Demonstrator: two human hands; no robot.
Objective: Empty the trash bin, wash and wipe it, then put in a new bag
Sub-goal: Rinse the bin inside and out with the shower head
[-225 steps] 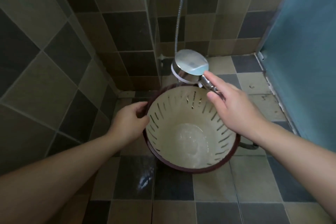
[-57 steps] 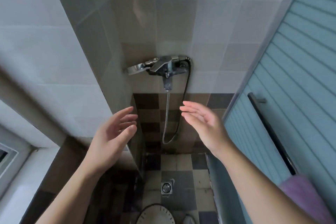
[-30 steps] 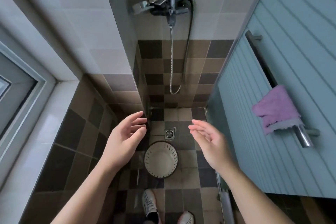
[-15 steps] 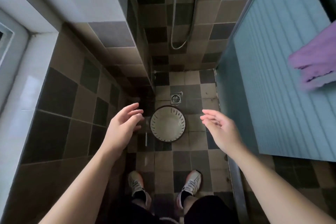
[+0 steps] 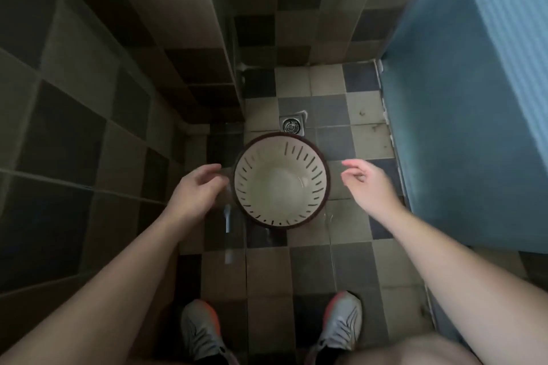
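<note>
Trash bin (image 5: 280, 181) upright on floor between both hands; fingers (image 5: 353, 165) spread, empty, not touching.

The bin (image 5: 281, 180) stands upright on the floor (image 5: 296, 270), between the open left hand (image 5: 197, 191) and right hand (image 5: 370, 184).

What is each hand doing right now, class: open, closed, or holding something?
Left hand: open, empty, beside the trash bin.
Right hand: open, fingers loosely curled, holding nothing.
</note>
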